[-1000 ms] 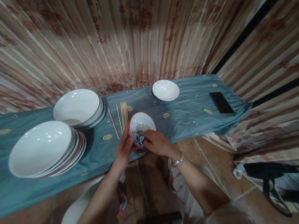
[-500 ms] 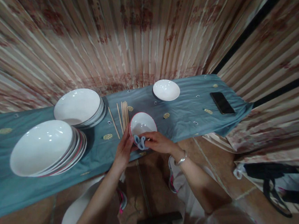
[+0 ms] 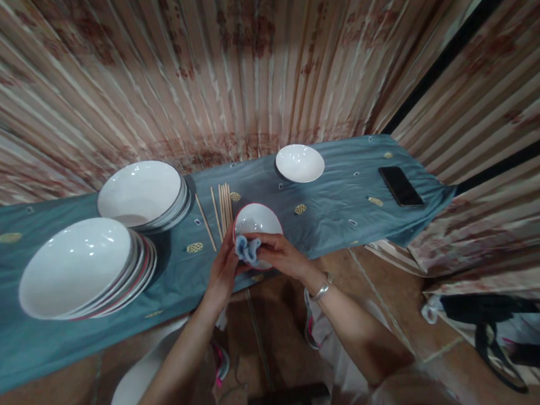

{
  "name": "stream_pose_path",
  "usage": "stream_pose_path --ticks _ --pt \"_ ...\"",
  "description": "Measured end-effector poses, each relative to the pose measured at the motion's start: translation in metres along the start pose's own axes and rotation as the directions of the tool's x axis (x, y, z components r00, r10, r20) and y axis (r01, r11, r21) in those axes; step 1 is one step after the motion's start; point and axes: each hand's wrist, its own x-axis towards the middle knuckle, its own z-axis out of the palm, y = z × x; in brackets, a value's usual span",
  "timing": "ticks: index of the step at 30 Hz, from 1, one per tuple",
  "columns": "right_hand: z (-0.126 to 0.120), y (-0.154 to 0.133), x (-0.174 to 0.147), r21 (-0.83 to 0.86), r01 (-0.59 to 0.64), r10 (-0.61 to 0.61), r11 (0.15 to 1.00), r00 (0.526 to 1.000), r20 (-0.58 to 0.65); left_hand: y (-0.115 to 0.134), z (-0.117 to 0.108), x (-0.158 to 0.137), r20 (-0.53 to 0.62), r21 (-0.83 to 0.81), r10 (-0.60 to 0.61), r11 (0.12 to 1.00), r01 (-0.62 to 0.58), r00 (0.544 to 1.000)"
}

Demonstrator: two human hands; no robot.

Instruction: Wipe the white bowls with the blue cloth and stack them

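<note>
A white bowl with a red rim (image 3: 258,217) is right in front of me at the table's near edge. My left hand (image 3: 225,263) grips its left side. In my right hand (image 3: 280,250) is a bunched light-blue cloth (image 3: 247,249), pressed against the inside of the bowl near its left front. The right fingertips are partly hidden by the cloth. Just beyond the left hand, several wooden chopsticks (image 3: 225,205) lie on the tablecloth.
Two stacks of white bowls, a nearer one (image 3: 77,266) and a farther one (image 3: 140,193), stand on the left. Another white bowl (image 3: 300,162) sits at the back. A black phone (image 3: 400,186) lies at the right on the blue tablecloth (image 3: 337,212). Pleated curtains (image 3: 249,72) hang behind.
My right hand has shifted the cloth slightly left and up along the inside of the bowl. The left hand and the bowl have stayed almost in place.
</note>
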Motion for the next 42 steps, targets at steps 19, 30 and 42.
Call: stream_pose_path --ticks 19,30,42 --pt "0.0 0.005 0.026 -0.299 0.076 -0.144 0.951 0.966 -0.215 0.002 0.003 -0.004 0.034 0.04 0.033 0.999 -0.034 0.999" --pt "-0.013 0.009 0.032 -0.58 -0.036 -0.168 0.814 0.941 -0.295 0.009 0.005 -0.008 0.051 0.044 0.036 0.998 -0.038 0.998" --pt "-0.018 0.011 0.025 -0.77 -0.173 -0.171 0.614 0.923 -0.344 0.005 0.003 -0.006 0.054 0.043 0.036 0.998 -0.038 0.998"
